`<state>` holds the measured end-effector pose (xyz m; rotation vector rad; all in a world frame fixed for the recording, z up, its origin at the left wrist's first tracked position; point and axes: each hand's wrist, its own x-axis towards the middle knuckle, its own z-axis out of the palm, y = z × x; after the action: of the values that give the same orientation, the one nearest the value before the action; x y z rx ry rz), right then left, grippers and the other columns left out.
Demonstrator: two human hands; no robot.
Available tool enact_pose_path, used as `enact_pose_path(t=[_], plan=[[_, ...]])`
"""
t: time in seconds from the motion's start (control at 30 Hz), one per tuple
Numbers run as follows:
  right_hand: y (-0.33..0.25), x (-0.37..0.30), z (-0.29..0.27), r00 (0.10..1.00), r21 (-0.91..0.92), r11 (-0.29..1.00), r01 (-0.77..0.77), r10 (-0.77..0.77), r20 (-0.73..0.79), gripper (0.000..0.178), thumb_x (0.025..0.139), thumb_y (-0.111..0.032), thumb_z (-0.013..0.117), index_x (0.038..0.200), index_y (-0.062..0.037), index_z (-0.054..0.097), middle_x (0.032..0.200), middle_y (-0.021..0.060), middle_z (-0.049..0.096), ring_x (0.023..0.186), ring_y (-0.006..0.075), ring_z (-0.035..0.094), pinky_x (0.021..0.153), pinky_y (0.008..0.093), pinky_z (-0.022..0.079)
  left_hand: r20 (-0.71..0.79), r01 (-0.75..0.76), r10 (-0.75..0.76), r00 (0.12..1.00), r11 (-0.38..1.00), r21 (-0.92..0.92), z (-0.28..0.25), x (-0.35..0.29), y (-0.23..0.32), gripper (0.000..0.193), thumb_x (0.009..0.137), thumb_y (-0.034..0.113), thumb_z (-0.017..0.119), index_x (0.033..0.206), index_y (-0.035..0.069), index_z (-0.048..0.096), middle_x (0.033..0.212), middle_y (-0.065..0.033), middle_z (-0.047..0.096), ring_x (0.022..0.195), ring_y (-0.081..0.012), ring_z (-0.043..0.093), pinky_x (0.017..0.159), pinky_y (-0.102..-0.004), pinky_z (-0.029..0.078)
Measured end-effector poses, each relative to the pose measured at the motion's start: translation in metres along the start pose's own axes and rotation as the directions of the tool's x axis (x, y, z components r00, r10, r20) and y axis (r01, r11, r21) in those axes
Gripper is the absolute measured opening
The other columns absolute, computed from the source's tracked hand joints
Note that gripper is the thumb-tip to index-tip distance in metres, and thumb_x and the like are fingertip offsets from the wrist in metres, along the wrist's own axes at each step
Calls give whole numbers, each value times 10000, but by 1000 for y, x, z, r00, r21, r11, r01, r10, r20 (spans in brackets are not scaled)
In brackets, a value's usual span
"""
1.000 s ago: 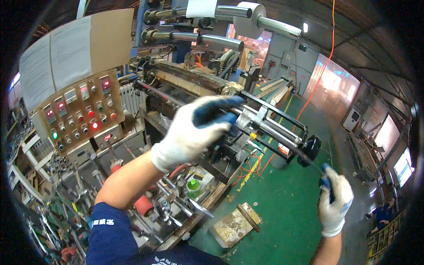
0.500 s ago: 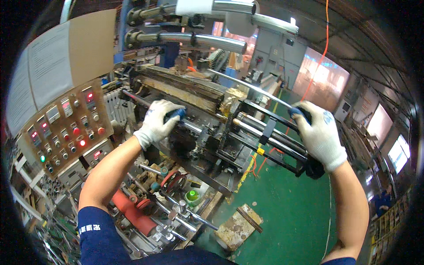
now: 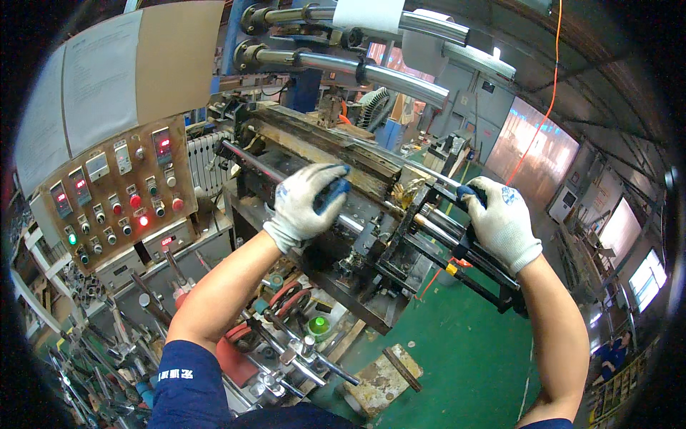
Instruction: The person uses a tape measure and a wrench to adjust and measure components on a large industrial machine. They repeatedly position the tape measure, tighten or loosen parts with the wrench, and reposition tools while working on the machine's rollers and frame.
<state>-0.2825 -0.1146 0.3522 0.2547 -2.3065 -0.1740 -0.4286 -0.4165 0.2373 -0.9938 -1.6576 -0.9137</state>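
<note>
My right hand (image 3: pixel 500 223), in a white knit glove with blue palm coating, pinches the near end of a long thin metal rod (image 3: pixel 427 169). The rod slants away to the left, close along the top of the machine's worn beam (image 3: pixel 321 146). My left hand (image 3: pixel 309 204), gloved the same way, hovers over a shiny bar (image 3: pixel 261 166) on the machine's front. Its thumb stands apart from the curved fingers, with nothing visible between them. A black frame with guide bars (image 3: pixel 446 232) sits below my right hand.
A control panel (image 3: pixel 107 189) with lit displays and buttons stands at the left under paper sheets (image 3: pixel 100 79). Large steel rollers (image 3: pixel 343 61) jut out overhead. Below are tool shafts (image 3: pixel 293 361), a green container (image 3: pixel 319 326) and a stained block (image 3: pixel 382 379) on the green floor. An orange cord (image 3: pixel 550 100) hangs at right.
The rod has come down toward the machine's beam, with my right hand still at its end. My left hand has moved right along the shiny bar and its fingers have loosened. The view has shifted left.
</note>
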Motion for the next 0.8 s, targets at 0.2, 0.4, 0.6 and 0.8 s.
enact_pose_path(t=[0.2, 0.4, 0.6, 0.8], plan=[[0, 4, 7, 994, -59, 993, 104, -105, -25, 267, 951, -283, 660, 1119, -77, 652, 902, 179, 718, 843, 374, 699, 752, 469, 553, 157, 10, 2, 988, 997, -73, 8, 10, 31, 602, 862, 191, 720, 1437, 95, 565, 1445, -232, 564, 1225, -405, 632, 1027, -448, 527], [-3, 6, 13, 989, -44, 989, 145, -146, -26, 219, 937, -272, 668, 1059, -90, 673, 907, 167, 719, 850, 354, 702, 758, 463, 555, 416, 112, -85, 906, 993, -41, 0, 28, 39, 660, 943, 252, 607, 1563, 137, 413, 1630, -228, 346, 1296, -454, 560, 1072, -457, 489], [-9, 5, 8, 968, -126, 962, 241, -247, -34, 216, 868, -297, 713, 974, -109, 709, 887, 137, 663, 863, 331, 646, 751, 468, 505, 541, 168, -160, 825, 985, 34, 0, 43, 44, 696, 949, 265, 593, 1597, 180, 352, 1669, -217, 267, 1304, -484, 536, 1071, -482, 488], [-3, -8, -4, 993, 32, 993, 114, -116, 38, 287, 866, -313, 725, 1025, -75, 732, 940, 153, 692, 945, 347, 672, 855, 459, 530, 530, 145, -133, 838, 989, 19, 2, 44, 45, 674, 939, 253, 613, 1572, 157, 402, 1632, -204, 351, 1379, -444, 492, 1130, -473, 437]])
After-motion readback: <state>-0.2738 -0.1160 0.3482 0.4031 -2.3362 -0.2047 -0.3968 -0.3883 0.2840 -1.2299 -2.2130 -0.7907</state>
